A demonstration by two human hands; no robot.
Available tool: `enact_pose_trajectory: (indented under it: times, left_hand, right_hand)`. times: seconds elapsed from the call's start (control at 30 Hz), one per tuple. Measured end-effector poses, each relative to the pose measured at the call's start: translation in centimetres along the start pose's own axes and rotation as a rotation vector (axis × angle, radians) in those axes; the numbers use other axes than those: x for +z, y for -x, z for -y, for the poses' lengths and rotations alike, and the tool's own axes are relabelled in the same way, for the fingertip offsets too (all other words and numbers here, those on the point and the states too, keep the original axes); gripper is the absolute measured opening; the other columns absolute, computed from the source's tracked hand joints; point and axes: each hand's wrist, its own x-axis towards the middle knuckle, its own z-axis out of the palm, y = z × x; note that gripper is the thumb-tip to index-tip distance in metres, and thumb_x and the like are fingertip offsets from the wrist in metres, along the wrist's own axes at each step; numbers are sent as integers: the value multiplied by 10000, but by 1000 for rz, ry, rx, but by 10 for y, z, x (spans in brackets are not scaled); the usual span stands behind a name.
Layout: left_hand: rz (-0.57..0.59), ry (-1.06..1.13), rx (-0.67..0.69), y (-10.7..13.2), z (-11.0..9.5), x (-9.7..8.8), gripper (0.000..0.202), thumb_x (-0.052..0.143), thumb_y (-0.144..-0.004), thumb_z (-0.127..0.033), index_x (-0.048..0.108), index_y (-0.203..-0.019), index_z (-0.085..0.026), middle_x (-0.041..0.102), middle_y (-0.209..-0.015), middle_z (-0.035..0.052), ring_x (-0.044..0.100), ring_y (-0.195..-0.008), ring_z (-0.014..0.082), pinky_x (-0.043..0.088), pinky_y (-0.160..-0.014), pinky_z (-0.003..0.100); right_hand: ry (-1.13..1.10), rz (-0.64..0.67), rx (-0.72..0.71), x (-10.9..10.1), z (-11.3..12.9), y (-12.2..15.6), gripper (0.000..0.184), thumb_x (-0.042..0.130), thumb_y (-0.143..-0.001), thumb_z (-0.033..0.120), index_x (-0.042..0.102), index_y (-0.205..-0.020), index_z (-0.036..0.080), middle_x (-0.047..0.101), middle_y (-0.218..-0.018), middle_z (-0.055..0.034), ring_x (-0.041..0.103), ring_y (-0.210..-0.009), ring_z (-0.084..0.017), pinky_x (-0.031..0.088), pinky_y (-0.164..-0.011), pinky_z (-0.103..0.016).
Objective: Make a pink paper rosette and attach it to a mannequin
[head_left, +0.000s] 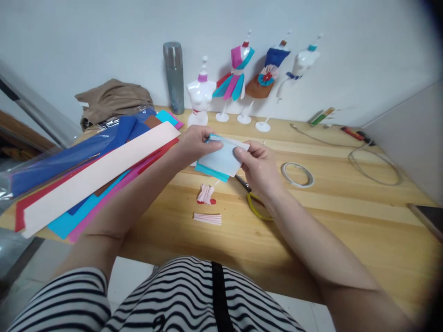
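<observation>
Above the wooden table, my left hand [200, 142] pinches the upper left edge of a pale sheet [221, 158] with a turquoise piece [212, 172] showing beneath it. The thumb of my right hand [258, 163] presses on the sheet's right side, with the fingers behind. Whether the two layers are joined I cannot tell. Partly under my right hand lie scissors [255, 205] with yellow handles. Just below the sheet, a small gathered pink piece [206, 194] with red at its lower edge lies on the table, and nearer me are pink strips [207, 218].
Coloured sheets and strips [104, 177] pile up at the left beside a brown cloth [114, 99]. A flask [174, 78] and several small mannequins [201, 94] stand along the wall. A roll of tape [297, 175] and a cable [374, 173] lie on the table [339, 221] at right.
</observation>
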Motion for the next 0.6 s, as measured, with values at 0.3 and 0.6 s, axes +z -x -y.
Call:
enact_pose_trajectory:
  times: [0.3, 0.6]
  left_hand:
    - [283, 424, -166, -20, 27, 7, 286, 842, -529, -178, 699, -771, -126, 723, -737, 37, 684, -716, 171, 558, -702, 297]
    - [337, 337, -286, -23, 45, -3, 247, 816, -544, -192, 713, -753, -112, 690, -652, 34, 643, -579, 157, 527, -541, 262]
  right_hand:
    - [123, -162, -12, -25, -14, -21, 325, 793, -694, 499, 590, -670, 246, 567, -581, 16, 474, -505, -140, 405, -482, -304]
    - [268, -164, -65, -36, -26, -27, 354, 775, -742, 525, 571, -631, 258, 525, -506, 28, 476, -446, -131, 401, -439, -306]
